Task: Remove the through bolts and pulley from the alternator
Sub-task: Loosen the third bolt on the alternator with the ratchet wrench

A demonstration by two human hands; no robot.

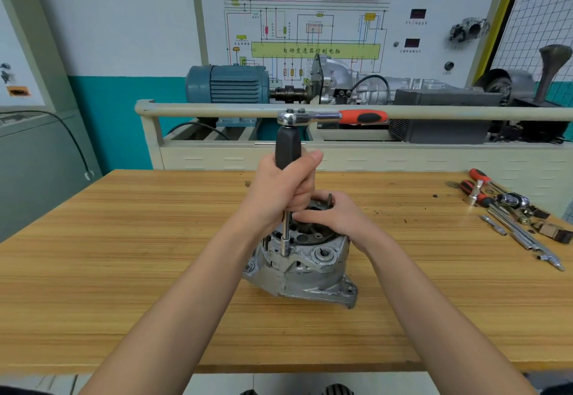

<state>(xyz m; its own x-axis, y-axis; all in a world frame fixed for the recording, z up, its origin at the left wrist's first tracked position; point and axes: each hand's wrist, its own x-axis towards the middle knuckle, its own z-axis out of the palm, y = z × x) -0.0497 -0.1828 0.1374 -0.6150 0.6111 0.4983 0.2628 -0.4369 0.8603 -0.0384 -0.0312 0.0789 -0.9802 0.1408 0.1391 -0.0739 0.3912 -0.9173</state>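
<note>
A silver alternator (305, 273) stands on the wooden table (124, 270), its dark fan and pulley end facing up. My left hand (285, 190) grips the black handle of an upright driver (288, 149). The driver's steel shaft and socket (286, 239) sit on a through bolt at the housing's upper rim. A ratchet with an orange-and-black grip (335, 117) is fitted across the driver's top and points right. My right hand (333, 213) rests on the alternator's top, fingers curled over the pulley area, which they hide.
Loose tools lie at the table's right edge: red-handled screwdrivers (479, 188), sockets and extension bars (524, 233), small parts (555, 233). Behind the table stands a training rig with a blue motor (228, 84), a gearbox and a beige rail (217, 109).
</note>
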